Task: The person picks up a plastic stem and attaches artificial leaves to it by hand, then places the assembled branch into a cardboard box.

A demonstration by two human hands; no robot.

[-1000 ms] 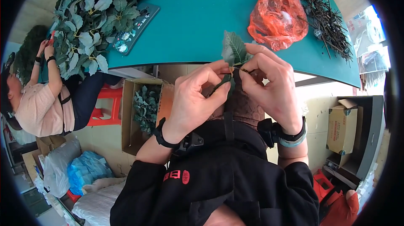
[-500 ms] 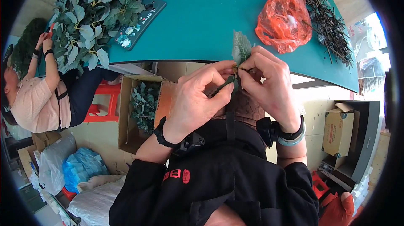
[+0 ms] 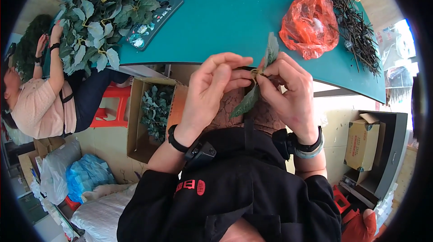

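My right hand [image 3: 292,92] pinches the stem of a small artificial leaf sprig [image 3: 246,103] just past the table's near edge. One green leaf points up beyond the fingers, and another hangs down over my lap. Thin yellowish stem ends show between the two leaves. Beside it, my left hand [image 3: 206,92] is open, with the thumb lifted and the index finger stretched out. Its lower fingertips reach to the stem; whether they press on it I cannot tell.
Leafy branches [image 3: 94,16] are heaped at the table's left, beside a dark flowered case [image 3: 155,22]. A red plastic bag [image 3: 310,28] and brown stems [image 3: 358,34] lie right on the green table [image 3: 221,16]. Below stands a carton [image 3: 135,129] of leaves. A co-worker [image 3: 45,107] sits left.
My left fingers have loosened from the sprig and straightened. The lower leaf, earlier behind the left fingers, now hangs in plain view, and the upper leaf has turned and shifted right.
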